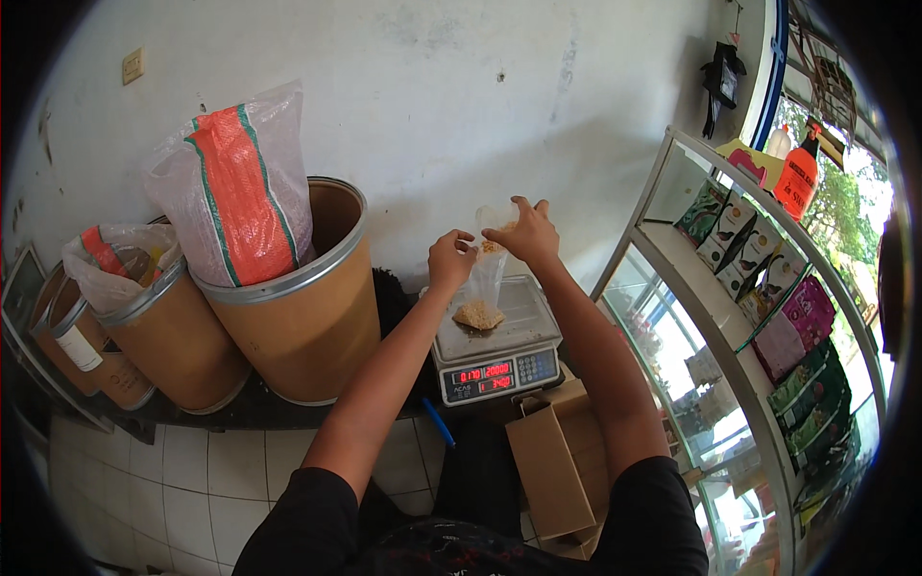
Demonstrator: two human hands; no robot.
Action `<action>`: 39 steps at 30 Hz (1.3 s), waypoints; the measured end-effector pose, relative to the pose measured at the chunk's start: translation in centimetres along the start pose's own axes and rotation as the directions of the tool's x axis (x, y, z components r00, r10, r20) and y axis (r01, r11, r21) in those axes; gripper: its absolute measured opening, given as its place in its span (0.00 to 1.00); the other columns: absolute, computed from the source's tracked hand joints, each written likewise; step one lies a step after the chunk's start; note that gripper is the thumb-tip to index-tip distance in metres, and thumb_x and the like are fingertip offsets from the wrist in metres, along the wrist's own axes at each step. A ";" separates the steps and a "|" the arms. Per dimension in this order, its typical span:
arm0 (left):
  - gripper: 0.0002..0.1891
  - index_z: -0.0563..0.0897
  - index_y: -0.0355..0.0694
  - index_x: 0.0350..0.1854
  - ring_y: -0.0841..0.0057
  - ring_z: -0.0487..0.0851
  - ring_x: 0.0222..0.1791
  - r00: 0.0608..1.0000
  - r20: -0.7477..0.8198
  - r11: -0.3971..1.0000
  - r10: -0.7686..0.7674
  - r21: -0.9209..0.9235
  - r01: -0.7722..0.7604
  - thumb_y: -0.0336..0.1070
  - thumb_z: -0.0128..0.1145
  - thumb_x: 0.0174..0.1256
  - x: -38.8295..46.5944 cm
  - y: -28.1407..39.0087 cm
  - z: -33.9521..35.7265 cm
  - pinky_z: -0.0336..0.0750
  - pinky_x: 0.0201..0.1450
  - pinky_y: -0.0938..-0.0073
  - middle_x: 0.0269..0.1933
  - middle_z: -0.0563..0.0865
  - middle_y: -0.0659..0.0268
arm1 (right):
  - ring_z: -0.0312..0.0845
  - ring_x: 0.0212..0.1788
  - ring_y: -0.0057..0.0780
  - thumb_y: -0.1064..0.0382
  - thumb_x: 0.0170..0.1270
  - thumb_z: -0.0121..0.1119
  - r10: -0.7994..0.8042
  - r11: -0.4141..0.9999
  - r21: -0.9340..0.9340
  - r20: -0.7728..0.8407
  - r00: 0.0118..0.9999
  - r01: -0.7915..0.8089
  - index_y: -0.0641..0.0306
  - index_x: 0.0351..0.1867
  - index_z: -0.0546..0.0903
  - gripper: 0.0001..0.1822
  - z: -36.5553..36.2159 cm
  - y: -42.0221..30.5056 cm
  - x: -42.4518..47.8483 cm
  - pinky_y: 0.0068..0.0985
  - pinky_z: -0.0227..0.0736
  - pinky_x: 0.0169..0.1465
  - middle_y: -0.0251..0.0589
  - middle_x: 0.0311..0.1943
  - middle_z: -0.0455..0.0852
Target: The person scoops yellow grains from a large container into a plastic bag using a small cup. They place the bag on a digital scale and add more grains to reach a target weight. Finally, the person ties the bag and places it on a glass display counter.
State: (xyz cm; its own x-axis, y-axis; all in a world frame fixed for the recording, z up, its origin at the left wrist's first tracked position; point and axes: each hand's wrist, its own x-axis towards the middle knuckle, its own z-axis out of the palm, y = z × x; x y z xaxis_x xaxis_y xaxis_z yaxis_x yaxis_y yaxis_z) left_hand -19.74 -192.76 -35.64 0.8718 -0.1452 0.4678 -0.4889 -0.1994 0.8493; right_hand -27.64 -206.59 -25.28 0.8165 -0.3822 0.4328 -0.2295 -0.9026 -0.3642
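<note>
A clear plastic bag (485,284) stands on the metal pan of a digital scale (529,317), with pale yellow grain (478,315) in its bottom. My left hand (454,258) is at the left side of the bag's upper part, fingers curled against the plastic. On the other side, my right hand (527,232) is raised at the bag's mouth, thumb and fingers spread around it. More grain shows near the mouth, between the hands; whether it lies in the bag or in something held by the right hand is unclear. The scale's red display is lit.
Large fibre drums (288,338) stand at the left, one bearing a woven sack (245,194). An open cardboard box (551,468) is below the scale's right side. A glass display case (720,302) with packets rises at the right. A blue pen-like object (438,423) lies near the scale.
</note>
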 end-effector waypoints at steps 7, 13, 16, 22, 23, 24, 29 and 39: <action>0.12 0.90 0.40 0.45 0.66 0.92 0.36 0.999 0.036 0.999 -0.031 -0.016 0.032 0.33 0.73 0.60 0.3 0.2 -0.8 0.84 0.43 0.64 0.35 0.93 0.61 | 0.87 0.57 0.50 0.35 0.42 0.82 -0.015 1.000 0.000 0.001 1.000 0.015 0.50 0.73 0.76 0.53 0.3 -0.2 0.0 0.42 0.85 0.56 0.50 0.65 0.74; 0.12 0.89 0.42 0.46 0.66 0.92 0.37 0.999 0.029 0.999 -0.030 0.042 0.029 0.34 0.73 0.60 0.3 0.6 -0.6 0.84 0.44 0.63 0.36 0.93 0.61 | 0.87 0.55 0.49 0.37 0.41 0.83 -0.049 0.998 0.038 -0.003 0.999 0.049 0.50 0.72 0.76 0.53 0.4 0.1 0.1 0.42 0.85 0.55 0.48 0.63 0.74; 0.13 0.89 0.42 0.47 0.66 0.92 0.38 0.998 0.039 0.998 -0.053 0.046 0.051 0.34 0.73 0.60 0.4 0.6 -0.7 0.84 0.45 0.63 0.36 0.93 0.62 | 0.87 0.55 0.48 0.37 0.39 0.84 -0.062 0.997 0.043 -0.017 0.998 0.063 0.50 0.72 0.76 0.54 0.6 0.4 0.3 0.41 0.85 0.55 0.48 0.62 0.74; 0.12 0.89 0.43 0.47 0.67 0.92 0.37 0.998 0.038 0.998 -0.057 0.034 0.055 0.34 0.73 0.61 0.7 -0.1 -0.8 0.84 0.44 0.64 0.36 0.93 0.63 | 0.86 0.58 0.48 0.36 0.39 0.85 -0.006 0.989 0.149 0.031 0.999 0.002 0.52 0.72 0.76 0.55 1.8 1.4 1.2 0.40 0.84 0.56 0.49 0.64 0.73; 0.12 0.89 0.43 0.47 0.67 0.92 0.37 0.997 0.039 0.997 -0.068 0.025 0.068 0.34 0.73 0.61 0.8 -0.4 -0.8 0.84 0.44 0.64 0.36 0.93 0.63 | 0.85 0.58 0.49 0.36 0.39 0.85 0.012 0.984 0.175 0.044 0.999 -0.019 0.54 0.72 0.76 0.55 2.1 1.5 1.5 0.39 0.84 0.56 0.50 0.64 0.73; 0.12 0.89 0.43 0.47 0.67 0.92 0.38 0.996 0.049 0.997 -0.074 0.007 0.074 0.33 0.72 0.61 0.9 -0.1 -0.3 0.84 0.44 0.65 0.36 0.93 0.63 | 0.84 0.60 0.50 0.36 0.41 0.84 0.051 0.957 0.282 0.069 0.996 -0.069 0.54 0.72 0.75 0.55 2.6 2.8 2.3 0.42 0.83 0.58 0.51 0.65 0.73; 0.19 0.84 0.44 0.55 0.68 0.92 0.37 0.991 0.092 0.993 -0.093 -0.070 0.100 0.37 0.73 0.63 0.8 -0.9 -0.4 0.84 0.43 0.64 0.35 0.92 0.64 | 0.74 0.69 0.58 0.38 0.50 0.81 0.167 0.267 0.709 0.633 0.756 -0.652 0.56 0.79 0.66 0.56 3.9 6.9 2.6 0.55 0.73 0.70 0.58 0.69 0.68; 0.41 0.70 0.40 0.69 0.50 0.82 0.62 0.980 -0.083 0.984 -0.179 -0.027 0.178 0.74 0.53 0.72 0.4 -0.5 -0.9 0.75 0.65 0.51 0.67 0.74 0.47 | 0.58 0.79 0.66 0.41 0.56 0.78 0.141 -0.350 0.657 0.741 0.656 -0.667 0.57 0.83 0.56 0.59 1.8 11.4 0.4 0.59 0.57 0.80 0.64 0.76 0.55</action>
State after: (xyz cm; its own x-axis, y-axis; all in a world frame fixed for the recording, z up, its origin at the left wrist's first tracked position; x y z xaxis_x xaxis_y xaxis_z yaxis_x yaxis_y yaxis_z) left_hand -19.13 -191.82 -35.70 0.9448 -0.0262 0.3265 -0.3252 -0.1957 0.9252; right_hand -28.97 -216.64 -30.79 0.8960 -0.2317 -0.3789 -0.1164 0.7009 -0.7037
